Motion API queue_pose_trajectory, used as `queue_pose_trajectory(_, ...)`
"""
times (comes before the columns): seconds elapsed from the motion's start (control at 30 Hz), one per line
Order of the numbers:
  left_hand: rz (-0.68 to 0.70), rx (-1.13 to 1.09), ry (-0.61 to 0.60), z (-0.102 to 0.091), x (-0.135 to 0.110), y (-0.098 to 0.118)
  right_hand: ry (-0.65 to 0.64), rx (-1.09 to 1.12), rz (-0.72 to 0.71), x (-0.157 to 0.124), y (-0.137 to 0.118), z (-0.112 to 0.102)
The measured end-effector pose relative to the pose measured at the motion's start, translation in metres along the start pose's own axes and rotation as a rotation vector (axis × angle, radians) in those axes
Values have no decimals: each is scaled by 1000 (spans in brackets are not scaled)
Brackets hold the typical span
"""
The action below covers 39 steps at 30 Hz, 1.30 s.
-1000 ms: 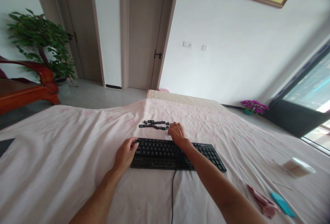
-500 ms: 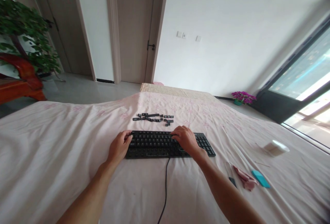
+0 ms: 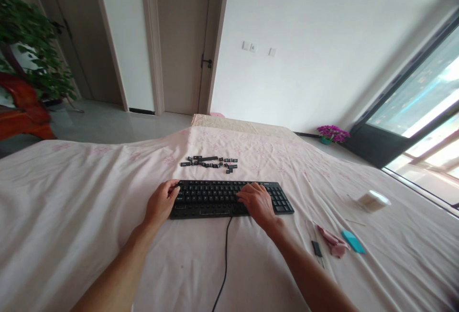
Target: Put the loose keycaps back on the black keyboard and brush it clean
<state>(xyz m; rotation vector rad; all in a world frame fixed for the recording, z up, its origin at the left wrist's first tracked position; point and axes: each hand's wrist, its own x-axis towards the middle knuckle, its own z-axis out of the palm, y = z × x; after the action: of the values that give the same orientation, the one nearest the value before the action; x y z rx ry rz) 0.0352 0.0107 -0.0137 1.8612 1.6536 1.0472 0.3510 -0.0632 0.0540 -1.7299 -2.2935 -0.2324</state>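
Note:
A black keyboard (image 3: 206, 198) lies flat on the bedsheet, with bare patches in its lowest rows where keycaps are off. At its upper left corner, my left hand (image 3: 163, 201) grips the edge between thumb and fingers. My right hand (image 3: 256, 202) rests over the keys right of centre, fingers bent and tips together on the middle rows; anything pinched there is hidden. Loose black keycaps (image 3: 210, 164), including a long space bar (image 3: 208, 158), lie scattered beyond the keyboard. The keyboard's cable (image 3: 225, 254) runs from its near edge towards me.
To the right lie a pink cloth (image 3: 333, 242), a turquoise item (image 3: 353, 241), a small dark tool (image 3: 316, 248) and a clear tub of cotton swabs (image 3: 374, 201). Beneath everything is a pale pink sheet (image 3: 186, 264). A wooden chair (image 3: 25, 106) stands far left.
My right hand's fingertips have come from the keyboard's upper rows down to its middle rows. My left hand keeps its hold on the corner. The view has shifted slightly.

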Motion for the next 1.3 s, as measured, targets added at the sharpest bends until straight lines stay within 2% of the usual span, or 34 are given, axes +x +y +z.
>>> queue_pose_trajectory(0.4, -1, -27, 4, 0, 0, 0, -36, -50, -76, 3, -5, -4)
queue_pose_trajectory(1.3, -6, -21, -8, 1, 0, -1, -1, -51, -90, 1, -6, 2)
